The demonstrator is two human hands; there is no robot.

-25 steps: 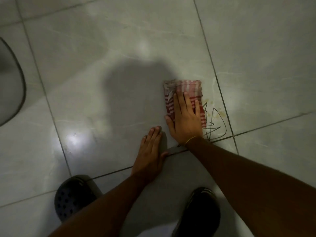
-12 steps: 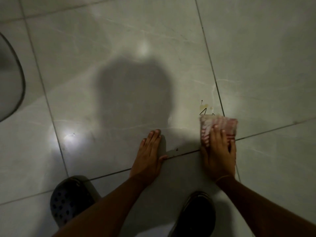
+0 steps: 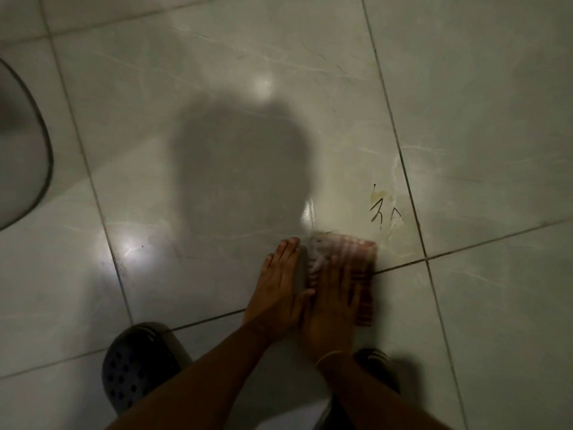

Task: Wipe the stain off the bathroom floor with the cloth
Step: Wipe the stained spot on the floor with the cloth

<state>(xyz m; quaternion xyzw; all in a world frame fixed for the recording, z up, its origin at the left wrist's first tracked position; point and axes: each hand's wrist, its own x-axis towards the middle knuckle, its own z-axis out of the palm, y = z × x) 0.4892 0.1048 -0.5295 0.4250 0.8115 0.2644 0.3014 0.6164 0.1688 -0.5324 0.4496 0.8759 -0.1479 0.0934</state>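
Note:
A folded red-and-white striped cloth (image 3: 356, 252) lies flat on the pale tiled floor, blurred by motion. My right hand (image 3: 330, 308) presses down on it with fingers spread, covering its near half. My left hand (image 3: 276, 293) rests flat on the tile just left of the cloth, thumb touching my right hand. The stain (image 3: 384, 207), thin black scribbled lines with a yellowish smear, shows on the tile a little beyond the cloth's far right corner, uncovered.
Dark grout lines (image 3: 403, 265) cross just right of the cloth. A dark perforated clog (image 3: 139, 364) is at lower left, another dark shoe (image 3: 376, 367) under my right wrist. A curved grey fixture edge (image 3: 37, 156) sits at far left.
My right hand dragged the cloth from over the stain toward me and rightward, then left beside my left hand. The scribbled lines look fewer than a second ago. My left hand stayed planted.

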